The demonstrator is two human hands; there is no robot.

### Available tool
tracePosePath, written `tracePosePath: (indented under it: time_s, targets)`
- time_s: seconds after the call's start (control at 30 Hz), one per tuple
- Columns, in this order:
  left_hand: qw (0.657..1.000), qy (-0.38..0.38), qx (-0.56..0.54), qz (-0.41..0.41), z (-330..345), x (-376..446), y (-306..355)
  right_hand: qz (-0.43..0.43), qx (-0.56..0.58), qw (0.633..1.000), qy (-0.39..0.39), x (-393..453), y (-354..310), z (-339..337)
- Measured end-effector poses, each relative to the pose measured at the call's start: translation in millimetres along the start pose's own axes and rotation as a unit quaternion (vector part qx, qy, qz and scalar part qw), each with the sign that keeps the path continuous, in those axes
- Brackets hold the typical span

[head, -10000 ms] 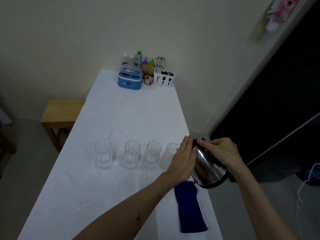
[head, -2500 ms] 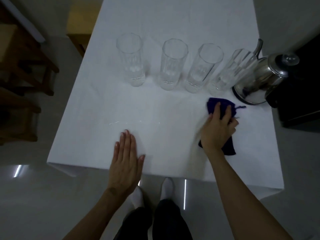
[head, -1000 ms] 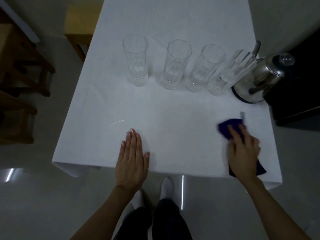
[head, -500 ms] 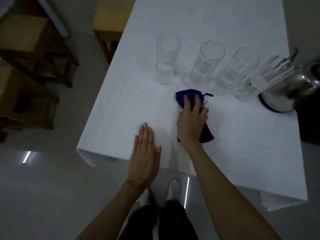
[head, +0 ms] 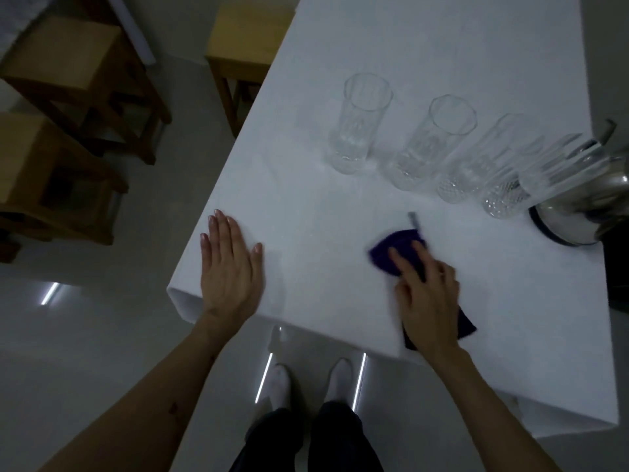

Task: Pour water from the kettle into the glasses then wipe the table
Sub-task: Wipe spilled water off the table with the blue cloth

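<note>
Left hand [head: 228,267] flat, fingers straight, on bench [head: 340,216] lower left. Right hand [head: 425,294] presses cloth [head: 388,253], fingers extended. Four glasses [head: 364,127] upright, kettle [head: 578,206] far right.

No writing, label, brand, number or sign can be read anywhere from here.
</note>
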State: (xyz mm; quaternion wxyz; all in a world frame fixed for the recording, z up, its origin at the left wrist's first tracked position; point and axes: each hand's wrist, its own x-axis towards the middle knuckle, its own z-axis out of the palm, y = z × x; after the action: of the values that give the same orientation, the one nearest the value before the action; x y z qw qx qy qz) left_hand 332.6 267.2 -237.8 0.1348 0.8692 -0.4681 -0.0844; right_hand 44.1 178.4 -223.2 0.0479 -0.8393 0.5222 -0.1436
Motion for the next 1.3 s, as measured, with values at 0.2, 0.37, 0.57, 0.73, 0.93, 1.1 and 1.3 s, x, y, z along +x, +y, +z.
tracePosePath:
  time_s: [0.2,0.37,0.57,0.73,0.93,1.1,1.3]
  targets:
    - [1.000,0.005,-0.003,0.000,-0.3,-2.2,1.4,0.265,-0.002,0.963,0.056,66.9,-55.7,31.4]
    - [1.000,0.008,-0.021,-0.002,0.5,-1.6,1.1,0.191,0.022,0.981,0.027,113.6,-117.8,54.0]
    - [0.998,-0.009,-0.059,0.000,0.1,-1.6,-3.7,-0.046,0.119,0.992,-0.017,113.8,-164.0,56.7]
    - [0.998,0.005,-0.067,0.000,-4.2,-2.0,-4.6,-0.188,0.061,0.978,-0.063,66.7,-129.6,46.0]
    - [0.997,0.014,-0.071,-0.004,-3.5,-3.0,-2.1,-0.015,0.021,1.000,0.004,71.9,-68.8,30.6]
    - [0.997,0.009,-0.074,-0.008,-3.0,-2.9,-2.0,0.028,0.022,0.999,-0.008,122.8,-128.8,54.0]
    - [0.997,0.007,-0.080,-0.006,-1.8,-2.3,-6.1,-0.210,0.051,0.973,-0.082,76.6,-161.6,50.0]
